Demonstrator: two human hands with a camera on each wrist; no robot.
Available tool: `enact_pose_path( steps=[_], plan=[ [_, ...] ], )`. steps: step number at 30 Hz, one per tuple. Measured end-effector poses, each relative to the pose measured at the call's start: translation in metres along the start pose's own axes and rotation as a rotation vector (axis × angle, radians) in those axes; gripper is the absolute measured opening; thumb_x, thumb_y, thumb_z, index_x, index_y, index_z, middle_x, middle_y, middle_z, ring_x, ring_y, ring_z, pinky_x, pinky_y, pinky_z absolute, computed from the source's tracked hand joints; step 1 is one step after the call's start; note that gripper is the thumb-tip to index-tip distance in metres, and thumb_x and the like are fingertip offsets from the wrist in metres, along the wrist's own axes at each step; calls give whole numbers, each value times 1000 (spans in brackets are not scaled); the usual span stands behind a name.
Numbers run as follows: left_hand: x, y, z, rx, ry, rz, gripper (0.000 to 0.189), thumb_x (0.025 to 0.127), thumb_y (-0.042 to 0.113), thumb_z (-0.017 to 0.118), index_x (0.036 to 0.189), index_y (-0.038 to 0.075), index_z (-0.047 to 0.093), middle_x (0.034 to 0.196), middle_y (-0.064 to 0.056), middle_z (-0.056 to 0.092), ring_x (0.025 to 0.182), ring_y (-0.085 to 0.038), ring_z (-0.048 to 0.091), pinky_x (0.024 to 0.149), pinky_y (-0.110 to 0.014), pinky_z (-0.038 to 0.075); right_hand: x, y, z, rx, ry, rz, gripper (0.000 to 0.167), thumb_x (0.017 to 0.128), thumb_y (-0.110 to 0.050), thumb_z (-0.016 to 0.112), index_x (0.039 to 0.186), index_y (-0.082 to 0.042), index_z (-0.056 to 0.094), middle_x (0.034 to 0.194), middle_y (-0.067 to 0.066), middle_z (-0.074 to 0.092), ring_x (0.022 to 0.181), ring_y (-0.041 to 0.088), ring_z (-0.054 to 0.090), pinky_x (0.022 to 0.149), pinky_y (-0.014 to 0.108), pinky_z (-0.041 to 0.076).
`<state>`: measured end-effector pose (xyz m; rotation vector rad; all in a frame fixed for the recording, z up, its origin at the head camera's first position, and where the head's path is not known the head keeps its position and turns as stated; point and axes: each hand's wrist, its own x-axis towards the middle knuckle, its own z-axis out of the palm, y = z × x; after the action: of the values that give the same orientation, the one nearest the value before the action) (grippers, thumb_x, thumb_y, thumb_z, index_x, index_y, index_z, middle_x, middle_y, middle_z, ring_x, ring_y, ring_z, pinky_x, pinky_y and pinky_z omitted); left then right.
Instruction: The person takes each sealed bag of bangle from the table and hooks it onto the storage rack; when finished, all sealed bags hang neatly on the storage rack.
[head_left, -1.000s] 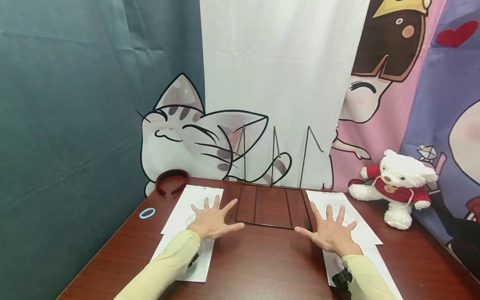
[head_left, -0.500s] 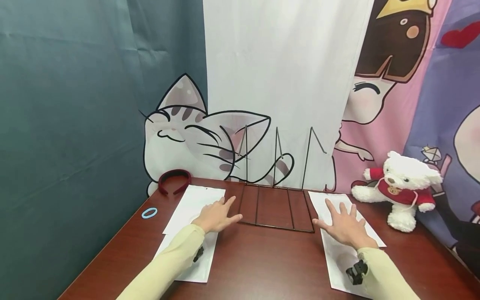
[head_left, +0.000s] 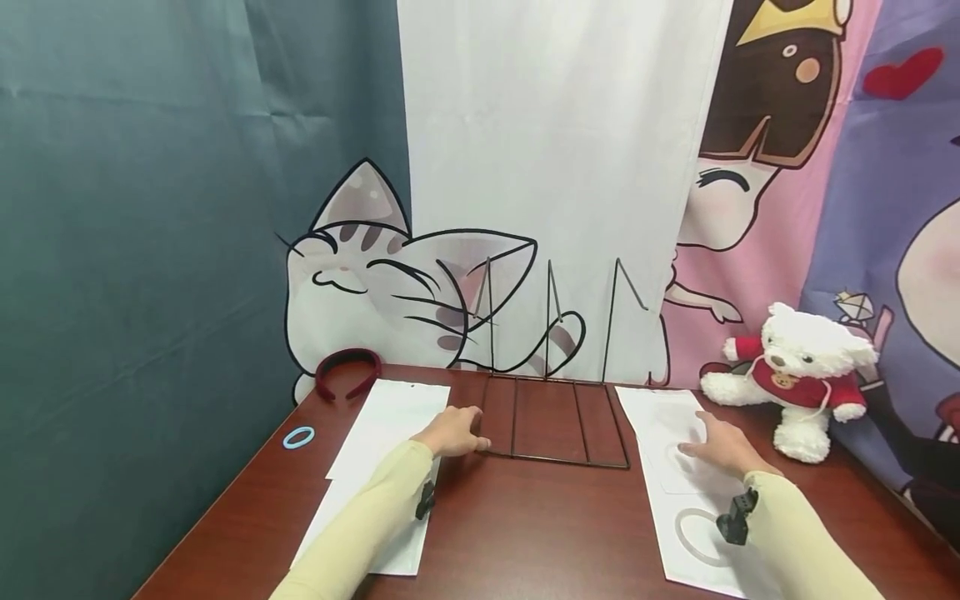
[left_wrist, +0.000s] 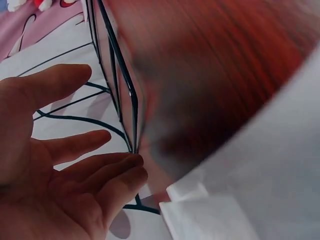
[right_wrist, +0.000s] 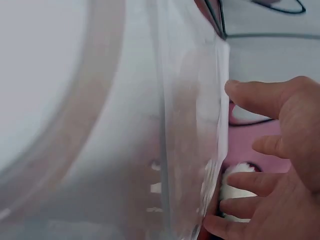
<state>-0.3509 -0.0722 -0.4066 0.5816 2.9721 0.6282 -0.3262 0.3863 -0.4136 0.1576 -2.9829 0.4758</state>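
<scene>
My left hand is held over the right edge of the left white sheets, close to the front left corner of a black wire rack. In the left wrist view its fingers are loosely bent, with nothing gripped, and a rack wire runs just past the fingertips. Over the right white sheets hovers my right hand, fingers relaxed and holding nothing. Up close, those sheets show a glossy clear plastic cover and a wide pale ring shape.
On the left of the brown table lie a dark red headband and a light blue ring. A white teddy bear in a red top sits at the right. A printed curtain hangs behind the rack's upright wires.
Both hands have gone from fingers spread wide to loosely bent. The left hand has shifted right toward the rack, and the right hand has moved right, uncovering more of the right sheets.
</scene>
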Motion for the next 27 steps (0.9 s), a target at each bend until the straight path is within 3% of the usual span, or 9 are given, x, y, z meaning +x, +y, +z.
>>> enact_pose_path(
  steps=[4,8,13,17,20,24,27],
  plan=[
    [8,1,2,-45,-14,3,51,87,30,77,125,0,62,109,-14,69,99,-27,63,91,-45,53,2,8,-1,16,-37,58,89,83,-35,77,135,25,35,132,48,46,121,64,45,101,67,40],
    [12,2,2,-45,-17,-8,53,83,31,81,123,0,63,110,-14,69,101,-27,63,93,-45,53,4,8,-2,44,-54,106,94,78,-32,81,137,23,33,135,47,43,124,64,43,103,68,38],
    [12,2,3,27,-11,-21,56,79,32,85,122,2,65,112,-13,70,112,-31,62,97,-45,52,10,4,-1,83,-65,167,98,72,-31,86,141,16,34,136,45,43,121,65,43,96,71,40],
    [12,6,3,105,-19,-26,45,80,34,84,111,6,68,101,-9,70,99,-27,64,88,-42,53,12,5,-2,91,-89,212,101,70,-33,87,143,12,32,138,45,40,119,69,41,92,75,37],
    [12,10,3,143,-21,-30,39,80,35,84,104,8,69,93,-7,68,87,-23,63,81,-39,53,14,7,-2,94,-130,206,102,72,-33,85,144,14,29,142,45,35,123,71,34,96,78,29],
    [12,13,3,174,-20,-45,37,80,35,85,100,9,68,90,-5,67,84,-21,63,78,-38,54,14,9,-1,138,-173,190,99,75,-31,84,145,12,29,144,46,29,127,71,25,99,80,20],
    [13,13,4,181,-22,-51,34,79,35,85,95,9,69,87,-4,67,81,-20,63,76,-37,54,12,9,0,186,-168,206,100,73,-27,86,148,4,29,140,51,23,118,70,22,94,79,23]
  ],
)
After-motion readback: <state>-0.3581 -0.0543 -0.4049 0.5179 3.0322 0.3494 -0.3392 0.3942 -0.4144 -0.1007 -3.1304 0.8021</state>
